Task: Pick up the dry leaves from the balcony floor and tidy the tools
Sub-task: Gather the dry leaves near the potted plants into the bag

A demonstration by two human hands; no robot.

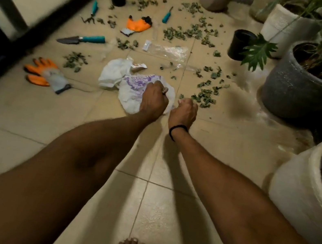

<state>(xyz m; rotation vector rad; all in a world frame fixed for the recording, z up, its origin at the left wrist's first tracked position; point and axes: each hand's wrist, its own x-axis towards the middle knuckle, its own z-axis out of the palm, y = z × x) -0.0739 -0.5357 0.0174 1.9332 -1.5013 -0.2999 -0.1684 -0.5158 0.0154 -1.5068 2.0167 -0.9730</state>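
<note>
Leaves (203,98) lay scattered across the floor (19,161). The nearest heap was at 2 o'clock from your right hand (183,110), with more strewn toward 12 o'clock and a small clump at 10 o'clock from the bag (131,88). Your left hand (154,99) gripped the crumpled white bag, fingers curled round its edge. Your right hand sat just beside the bag at its 3 o'clock, curled into a fist; whether it held anything could not be told.

From the bag, a trowel (82,39) lay at 10 o'clock, a rake (93,10) beyond it at 11, and a third teal-handled tool (167,16) far out at 12. A glove (45,74) lay flat at 9 o'clock, and a second glove (138,24) lay crumpled at 12, nearer than the tool. A clear packet (166,50) lay between that glove and the bag. A grey pot (303,89) stood at 2 o'clock and a white pot (294,188) at 4.
</note>
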